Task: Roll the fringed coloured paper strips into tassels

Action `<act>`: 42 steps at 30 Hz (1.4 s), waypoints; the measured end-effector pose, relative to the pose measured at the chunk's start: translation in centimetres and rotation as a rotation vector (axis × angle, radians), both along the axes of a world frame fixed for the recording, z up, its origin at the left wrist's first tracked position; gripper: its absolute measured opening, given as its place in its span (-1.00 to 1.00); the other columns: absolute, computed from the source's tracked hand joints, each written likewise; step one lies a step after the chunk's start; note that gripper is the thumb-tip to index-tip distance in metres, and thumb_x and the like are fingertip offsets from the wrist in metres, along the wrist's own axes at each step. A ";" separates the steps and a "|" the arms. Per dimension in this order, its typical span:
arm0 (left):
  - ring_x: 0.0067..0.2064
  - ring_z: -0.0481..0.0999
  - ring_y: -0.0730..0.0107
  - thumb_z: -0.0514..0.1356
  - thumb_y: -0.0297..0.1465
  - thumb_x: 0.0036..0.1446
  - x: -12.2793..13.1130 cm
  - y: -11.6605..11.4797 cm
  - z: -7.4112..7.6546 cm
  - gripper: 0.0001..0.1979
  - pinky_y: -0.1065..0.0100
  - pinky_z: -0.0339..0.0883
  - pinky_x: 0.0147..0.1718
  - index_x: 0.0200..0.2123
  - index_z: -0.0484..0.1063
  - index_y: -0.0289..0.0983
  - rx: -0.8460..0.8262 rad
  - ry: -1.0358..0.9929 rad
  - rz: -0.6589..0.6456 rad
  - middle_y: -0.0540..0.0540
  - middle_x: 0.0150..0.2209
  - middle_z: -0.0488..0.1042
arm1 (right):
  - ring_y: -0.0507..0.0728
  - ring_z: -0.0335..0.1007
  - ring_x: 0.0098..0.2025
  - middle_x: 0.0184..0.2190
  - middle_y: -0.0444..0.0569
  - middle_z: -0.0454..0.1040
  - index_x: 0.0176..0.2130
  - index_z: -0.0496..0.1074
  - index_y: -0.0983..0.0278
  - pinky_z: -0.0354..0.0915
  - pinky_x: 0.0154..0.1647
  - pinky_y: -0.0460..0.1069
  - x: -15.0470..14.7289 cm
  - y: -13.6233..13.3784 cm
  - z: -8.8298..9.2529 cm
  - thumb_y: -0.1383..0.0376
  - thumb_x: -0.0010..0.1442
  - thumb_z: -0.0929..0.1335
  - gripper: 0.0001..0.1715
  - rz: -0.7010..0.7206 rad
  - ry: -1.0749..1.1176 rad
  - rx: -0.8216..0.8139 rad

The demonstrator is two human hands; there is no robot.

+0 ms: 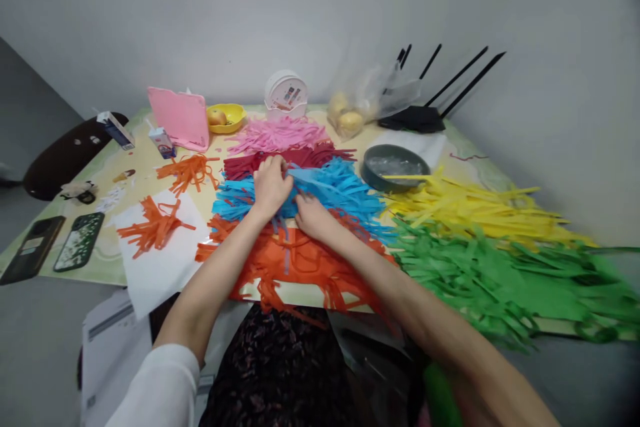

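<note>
Fingers of the left hand (pixel 270 185) pinch a blue strip (pixel 306 175), those of the right hand (pixel 311 215) hide in the blue pile (pixel 350 193); tugging could tear it.

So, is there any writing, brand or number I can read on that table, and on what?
Nothing here reads clearly.
White round tub: red-and-dark label, too blurred.
Small carton: printing too small.
Tilted carton: print blurred.
Printed sheets below the table's edge: dark lines, unreadable.
Blue paper strips in the left hand: plain, no print.
</note>
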State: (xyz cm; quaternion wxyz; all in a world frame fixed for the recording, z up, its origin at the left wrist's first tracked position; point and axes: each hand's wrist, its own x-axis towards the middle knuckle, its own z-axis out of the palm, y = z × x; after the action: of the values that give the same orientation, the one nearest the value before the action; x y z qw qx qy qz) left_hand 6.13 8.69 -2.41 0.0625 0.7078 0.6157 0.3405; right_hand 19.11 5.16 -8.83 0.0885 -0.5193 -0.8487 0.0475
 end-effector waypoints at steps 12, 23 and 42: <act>-0.43 0.30 0.46 0.13 -0.64 -0.07 -7.6 3.4 2.7 -0.81 0.44 0.18 -0.34 -0.51 0.25 -0.24 0.193 -0.753 0.222 0.12 -0.52 0.26 | 0.42 0.26 0.23 0.37 0.18 0.17 0.29 0.25 0.17 0.32 0.04 0.23 -1.0 -0.5 0.4 0.30 0.30 0.21 -0.41 -0.158 -0.091 -0.104; -0.44 0.33 0.48 0.17 -0.63 0.04 -14.3 3.4 8.1 -0.77 0.36 0.23 -0.36 -0.51 0.22 -0.24 0.313 -0.746 0.278 0.09 -0.53 0.26 | 0.42 0.11 0.31 0.37 0.21 0.16 0.30 0.27 0.27 0.14 0.20 0.32 -1.2 -2.8 -1.6 0.27 0.38 0.14 -0.44 -0.098 -0.109 0.043; -0.31 0.38 0.30 0.12 -0.56 0.02 -8.7 -9.5 9.6 -0.87 0.30 0.27 -0.27 -0.36 0.30 -0.23 0.197 0.070 -0.145 -0.05 -0.37 0.40 | 0.32 0.17 0.30 0.23 0.18 0.31 0.31 0.13 0.21 0.16 0.27 0.28 -2.9 -8.3 12.3 0.21 0.31 0.29 -0.37 0.133 0.586 0.602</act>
State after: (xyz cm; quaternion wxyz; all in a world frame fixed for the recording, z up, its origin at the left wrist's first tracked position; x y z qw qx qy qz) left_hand -2.60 -0.82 7.15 -0.0047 0.7646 0.5284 0.3690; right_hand 16.25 -3.12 3.42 0.4703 -0.3788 -0.7954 -0.0514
